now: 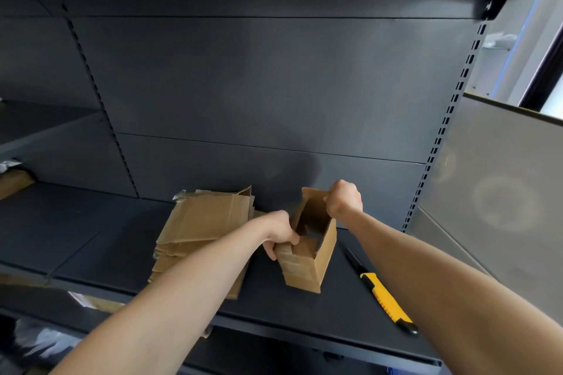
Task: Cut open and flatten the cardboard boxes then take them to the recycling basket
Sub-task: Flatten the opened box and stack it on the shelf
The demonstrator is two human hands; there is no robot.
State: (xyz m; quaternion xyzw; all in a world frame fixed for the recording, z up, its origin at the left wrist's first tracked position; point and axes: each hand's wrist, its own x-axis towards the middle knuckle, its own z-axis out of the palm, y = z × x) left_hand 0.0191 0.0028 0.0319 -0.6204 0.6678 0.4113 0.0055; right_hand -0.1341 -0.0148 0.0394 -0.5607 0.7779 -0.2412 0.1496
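Observation:
A small brown cardboard box (316, 262) stands open on the dark shelf (106, 240), its inside empty. My left hand (278, 233) grips the box's near left edge, fingers curled over the rim. My right hand (344, 198) grips the far top edge. A stack of flattened cardboard boxes (201, 222) lies just left of the box, partly under my left forearm. A yellow and black utility knife (382, 292) lies on the shelf to the right of the box, its blade end pointing away from me.
The shelf's dark back panel (259, 85) rises close behind the box. A slotted upright (438, 137) marks the right end, with a grey panel (493, 192) beyond it. More cardboard (13, 182) sits at the far left. Lower shelves hold plastic wrapping (39, 341).

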